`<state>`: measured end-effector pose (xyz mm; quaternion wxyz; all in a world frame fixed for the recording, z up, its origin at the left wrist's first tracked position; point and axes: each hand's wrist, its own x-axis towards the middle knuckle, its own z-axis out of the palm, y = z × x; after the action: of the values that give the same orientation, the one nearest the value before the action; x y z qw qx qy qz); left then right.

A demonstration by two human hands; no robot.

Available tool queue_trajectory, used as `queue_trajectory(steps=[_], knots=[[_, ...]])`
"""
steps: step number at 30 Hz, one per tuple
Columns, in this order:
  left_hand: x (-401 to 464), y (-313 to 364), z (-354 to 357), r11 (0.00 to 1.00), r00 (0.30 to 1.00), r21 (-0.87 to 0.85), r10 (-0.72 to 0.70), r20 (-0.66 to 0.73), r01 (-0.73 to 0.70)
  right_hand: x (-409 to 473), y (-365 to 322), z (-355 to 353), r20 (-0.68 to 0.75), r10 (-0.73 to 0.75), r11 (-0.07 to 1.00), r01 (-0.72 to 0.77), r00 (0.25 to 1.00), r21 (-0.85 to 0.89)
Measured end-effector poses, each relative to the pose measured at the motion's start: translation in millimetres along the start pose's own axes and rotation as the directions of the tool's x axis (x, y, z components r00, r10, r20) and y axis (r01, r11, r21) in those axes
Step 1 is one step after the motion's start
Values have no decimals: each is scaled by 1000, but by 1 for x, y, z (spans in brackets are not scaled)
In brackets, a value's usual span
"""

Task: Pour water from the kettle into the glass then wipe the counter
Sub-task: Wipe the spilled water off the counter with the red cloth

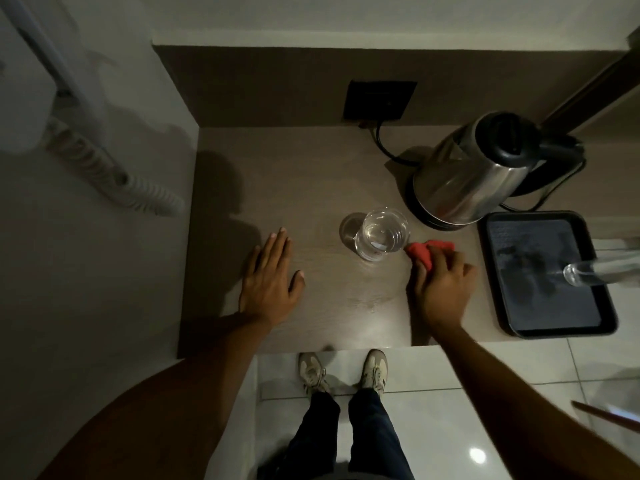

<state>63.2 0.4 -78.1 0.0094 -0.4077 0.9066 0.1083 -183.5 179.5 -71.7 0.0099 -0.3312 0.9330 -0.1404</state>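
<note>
A steel kettle [474, 174] with a black lid stands upright on its base at the back right of the brown counter [311, 174]. A clear glass [381, 235] holding water stands in front of it, mid-counter. My right hand [441, 289] presses a red cloth [424, 252] onto the counter, just right of the glass. The cloth nearly touches the glass base. My left hand [270, 278] lies flat on the counter to the left, fingers spread, holding nothing.
A black tray [543, 323] sits at the counter's right edge, with a clear bottle [588, 271] reaching over it from the right. The kettle's black cord [382, 147] runs to a wall socket [379, 100]. A wall bounds the counter's left side. Tiled floor lies below.
</note>
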Motion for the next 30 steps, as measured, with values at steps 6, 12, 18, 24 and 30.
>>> queue_trajectory(steps=[6,12,18,24,30], knots=[[-1,4,1,1000,1000,15,-14,-6,14,-81,-73,15,40,-26,996,23,999,91],[0,1,3,999,1000,47,-15,-10,16,-72,-156,32,146,-173,977,151,974,148],[0,-1,2,1000,1000,0,13,-15,-13,-63,-134,29,185,-380,923,360,906,133],[2,-2,4,1000,999,-13,1,-36,-1,-59,-40,9,261,-503,862,501,824,76],[2,1,0,1000,999,1,31,16,-31,-5,31,-17,345,-382,880,452,857,-149]])
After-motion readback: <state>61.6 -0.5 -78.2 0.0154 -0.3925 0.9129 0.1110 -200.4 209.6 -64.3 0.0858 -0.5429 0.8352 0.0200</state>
